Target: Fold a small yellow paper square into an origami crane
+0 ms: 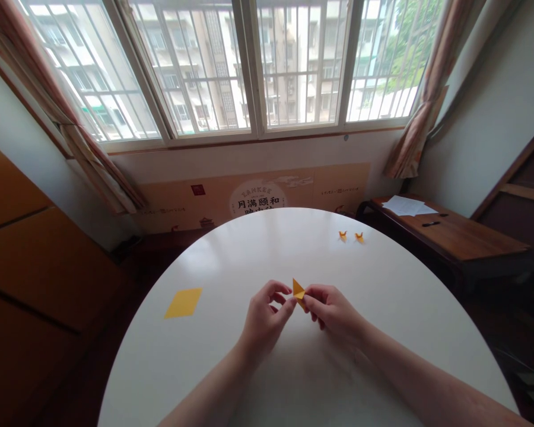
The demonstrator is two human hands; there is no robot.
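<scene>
A small folded piece of yellow origami paper is held just above the table, with one pointed flap standing up. My right hand pinches its right side between thumb and fingers. From the left, my left hand meets the paper with curled fingers, its thumb at the lower edge and its index fingertip close by. The fingertips hide part of the folds. On the left of the table lies a flat yellow sheet. Two small folded paper birds stand near the far right edge.
The round white table has a glossy top and a curved edge. Beyond its right side is a wooden side table with white papers and a black pen. A printed box panel stands below the barred window.
</scene>
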